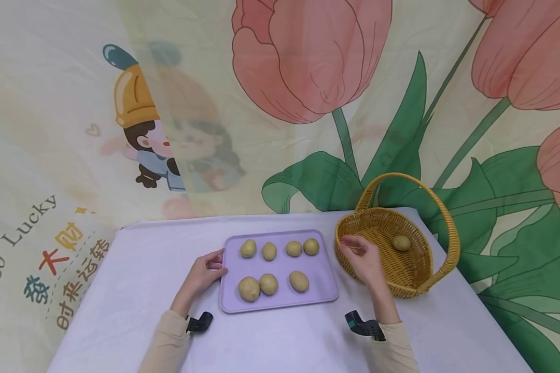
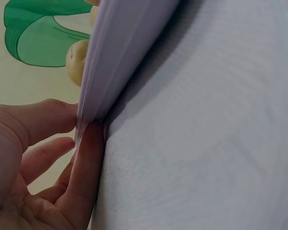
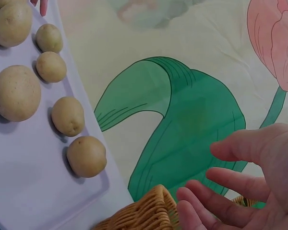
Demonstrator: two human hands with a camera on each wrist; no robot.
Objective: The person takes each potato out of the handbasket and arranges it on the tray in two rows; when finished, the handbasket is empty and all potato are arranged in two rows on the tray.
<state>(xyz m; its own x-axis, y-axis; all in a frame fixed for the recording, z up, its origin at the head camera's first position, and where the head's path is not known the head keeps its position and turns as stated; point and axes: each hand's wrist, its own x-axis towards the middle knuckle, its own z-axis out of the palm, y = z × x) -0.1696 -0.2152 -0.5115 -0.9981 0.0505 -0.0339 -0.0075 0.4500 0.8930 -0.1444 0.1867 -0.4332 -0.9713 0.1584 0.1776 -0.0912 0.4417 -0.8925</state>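
Note:
A lilac tray [image 1: 280, 305] lies on the table with several potatoes [image 1: 299, 281] on it in two rough rows. My left hand [image 1: 204, 274] grips the tray's left edge, and in the left wrist view the thumb and fingers [image 2: 89, 167] pinch its rim. Over the left rim of a wicker basket [image 1: 417, 277] hovers my right hand [image 1: 365, 260]. Its fingers [image 3: 216, 203] are spread and relaxed in the right wrist view, with nothing between them. One potato [image 1: 401, 243] sits inside the basket toward its right side.
The basket's tall arched handle [image 1: 451, 241] rises above its opening. A white cloth [image 1: 270, 347] covers the table. Behind it hangs a backdrop [image 1: 308, 171] printed with tulips and a cartoon figure. Each wrist carries a black camera mount [image 1: 365, 326].

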